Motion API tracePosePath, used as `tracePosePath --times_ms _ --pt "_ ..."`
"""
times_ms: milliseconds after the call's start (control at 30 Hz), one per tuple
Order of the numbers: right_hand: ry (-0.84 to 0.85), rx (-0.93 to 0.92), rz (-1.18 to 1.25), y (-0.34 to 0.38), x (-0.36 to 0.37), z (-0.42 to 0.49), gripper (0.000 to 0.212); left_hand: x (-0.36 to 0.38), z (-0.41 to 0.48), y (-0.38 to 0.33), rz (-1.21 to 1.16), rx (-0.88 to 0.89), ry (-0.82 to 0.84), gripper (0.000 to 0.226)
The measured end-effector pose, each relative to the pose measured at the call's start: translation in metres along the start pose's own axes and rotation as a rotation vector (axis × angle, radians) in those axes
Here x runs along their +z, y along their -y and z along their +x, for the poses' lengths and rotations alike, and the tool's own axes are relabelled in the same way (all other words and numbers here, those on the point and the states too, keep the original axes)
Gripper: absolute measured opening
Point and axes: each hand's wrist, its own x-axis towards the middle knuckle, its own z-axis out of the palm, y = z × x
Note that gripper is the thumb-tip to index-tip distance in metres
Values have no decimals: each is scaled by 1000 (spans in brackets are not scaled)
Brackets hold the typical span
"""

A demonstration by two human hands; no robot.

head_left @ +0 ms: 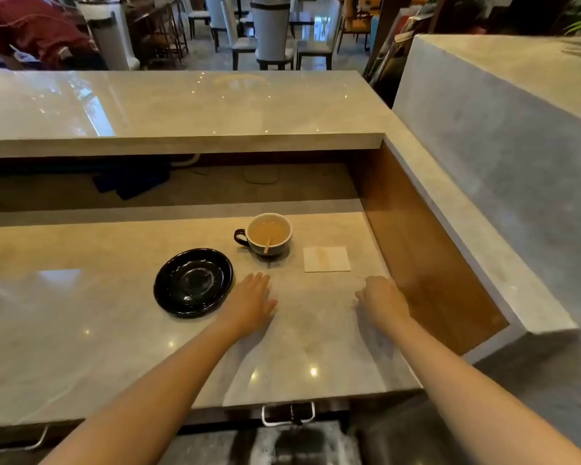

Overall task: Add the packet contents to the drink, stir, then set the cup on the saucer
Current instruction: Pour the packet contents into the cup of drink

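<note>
A dark cup point(269, 233) with a pale inside stands on the stone counter, holding a light brown drink and a small wooden stirrer point(267, 246) that leans on its near rim. Its handle points left. A flat pale packet point(326, 259) lies just right of the cup. An empty black saucer point(193, 282) sits to the cup's lower left. My left hand point(250, 305) rests flat on the counter between saucer and packet, fingers apart, holding nothing. My right hand point(381, 301) hovers below the packet with its fingers curled downward, and nothing shows in it.
The counter point(81, 330) ends at a wooden side wall point(426, 263) close on the right. A raised stone ledge point(182, 105) runs across behind the cup, with a dark shelf gap beneath. Chairs stand far back. A metal handle point(287, 414) is below the front edge.
</note>
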Motion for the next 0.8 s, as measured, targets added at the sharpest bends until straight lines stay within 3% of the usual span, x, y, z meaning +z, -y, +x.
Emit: tracePosePath --times_ms 100,233,300,433,567,700,800 --pt "-131 64 -146 -12 19 -2 24 17 2 8 66 32 -25 64" --pt "-202 55 -345 -14 38 -6 28 43 7 25 155 107 -15 89" --pt "-236 102 -352 -12 41 -7 23 48 8 29 129 101 -53 84" --pt "-355 107 -114 -14 49 -13 25 54 6 31 112 108 -88 72" --pt "-423 242 356 -17 53 -14 31 54 5 31 113 111 -107 66" --pt "-423 263 364 -15 52 -8 34 56 5 32 129 112 -123 63" --pt "-402 362 399 -7 47 -6 52 56 5 33 126 113 -127 61"
